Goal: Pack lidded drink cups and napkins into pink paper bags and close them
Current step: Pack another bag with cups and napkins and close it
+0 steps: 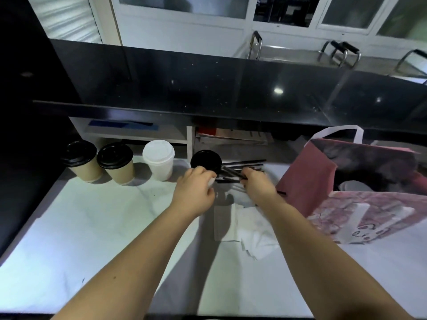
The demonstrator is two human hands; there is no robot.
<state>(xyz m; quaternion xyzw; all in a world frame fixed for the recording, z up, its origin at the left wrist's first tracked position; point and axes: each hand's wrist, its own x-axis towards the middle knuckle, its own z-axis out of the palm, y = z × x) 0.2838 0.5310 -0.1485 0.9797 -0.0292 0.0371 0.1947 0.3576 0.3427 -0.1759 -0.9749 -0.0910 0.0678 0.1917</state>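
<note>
The likeliest slip is at the cup (pixel 205 160), which stands at the back of the tabletop (pixel 92 227) under a black lid. The left hand (pixel 196 188) has its fingers curled round the cup's pale side, while the right hand (pixel 255 184) pinches a few black straws (pixel 245 163) from the loose heap touching the cup. If the straws are drawn out crookedly they could drag against the cup and tip it, or roll the rest of the heap off toward the bag (pixel 309 181). A hard squeeze on the cup wall might also pop the lid (whether the lid is fully seated cannot be told from here).

The bag is pink and leans open-mouthed at the right, with one bagged cup (pixel 353 187) showing its white lid inside. It looks slack and could fold or topple when another cup goes in, spilling what it holds.

The napkins (pixel 247 229) lie in a loose pile just beneath the right forearm, so a sweep of that arm could scatter them.

Two brown cups (pixel 84 167) and a white cup (pixel 159 165) wait in a row at the left, well apart from the bag. Both arms and the straw heap lie between them and it.
</note>
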